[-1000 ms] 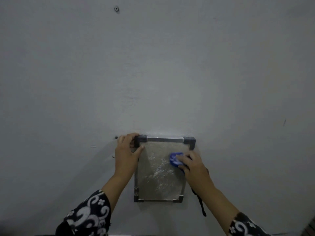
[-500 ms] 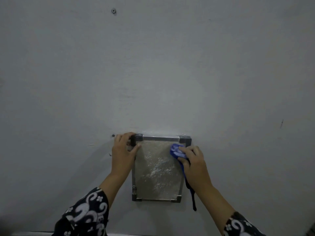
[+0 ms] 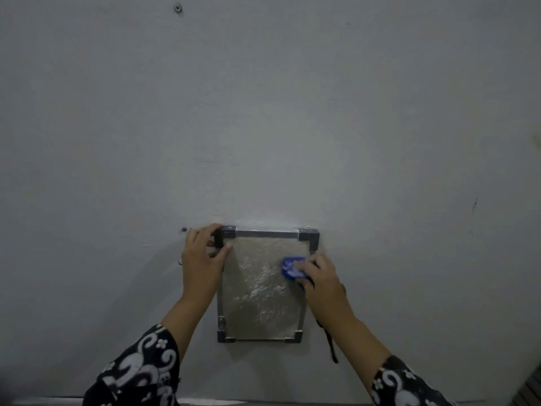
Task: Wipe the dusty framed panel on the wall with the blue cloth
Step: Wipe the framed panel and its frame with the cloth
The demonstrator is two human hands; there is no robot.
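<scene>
A small framed panel (image 3: 260, 291) with a metal frame and dark corner pieces hangs low on the grey wall. Its surface is dull and streaked with pale dust. My left hand (image 3: 202, 259) grips the frame's upper left corner, thumb across the panel's edge. My right hand (image 3: 320, 281) presses a bunched blue cloth (image 3: 289, 268) against the panel's upper right area. A dark strip of the cloth or a strap (image 3: 329, 341) dangles below my right wrist.
The grey wall (image 3: 263, 112) fills the view. A screw or bolt head (image 3: 177, 7) sits high on the left, and a small hole (image 3: 183, 229) lies just left of the frame's top. A ledge edge (image 3: 205, 402) runs along the bottom.
My right hand moved the cloth up toward the panel's top right corner, then back down a little. My left hand kept its hold on the upper left corner.
</scene>
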